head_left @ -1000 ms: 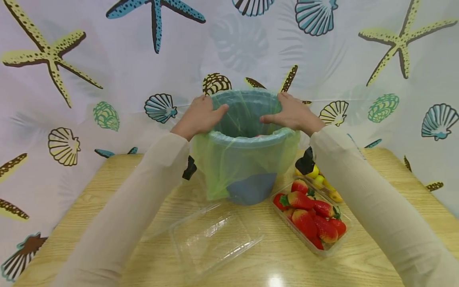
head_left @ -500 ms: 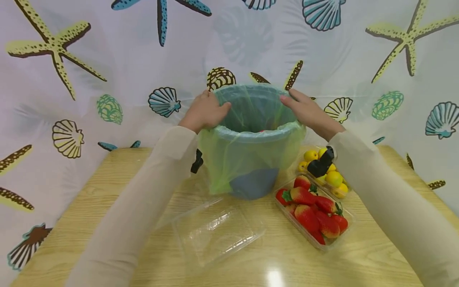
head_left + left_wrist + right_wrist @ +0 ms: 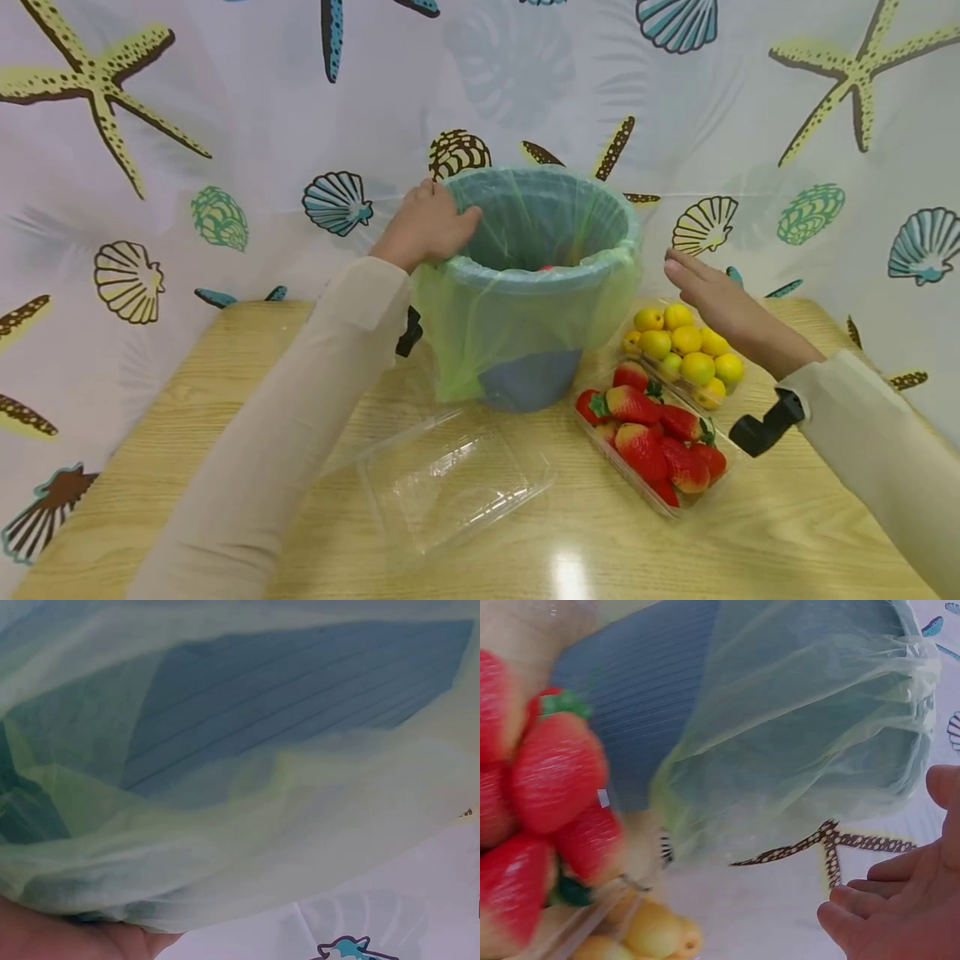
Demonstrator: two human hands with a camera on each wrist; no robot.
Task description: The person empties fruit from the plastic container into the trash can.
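Note:
A blue trash can (image 3: 531,379) stands on the wooden table, lined with a thin translucent yellow-green bag (image 3: 461,333) folded over its rim. My left hand (image 3: 429,223) grips the left side of the lined rim, thumb toward the inside. In the left wrist view only part of that hand (image 3: 67,937) shows, against the bag. To the right of the can, apart from it, my right hand (image 3: 716,300) hangs in the air with its fingers extended, holding nothing. Something small and red (image 3: 547,268) shows inside the can; what it is cannot be told.
Right of the can's base, a clear box of strawberries (image 3: 637,450) sits in front of another clear box of small yellow fruit (image 3: 686,342). An empty clear plastic container or lid (image 3: 457,475) lies before the can. A patterned cloth (image 3: 247,100) hangs behind the table.
My right hand has let go of the rim and moved right and down, away from the can. My left hand stays on the rim.

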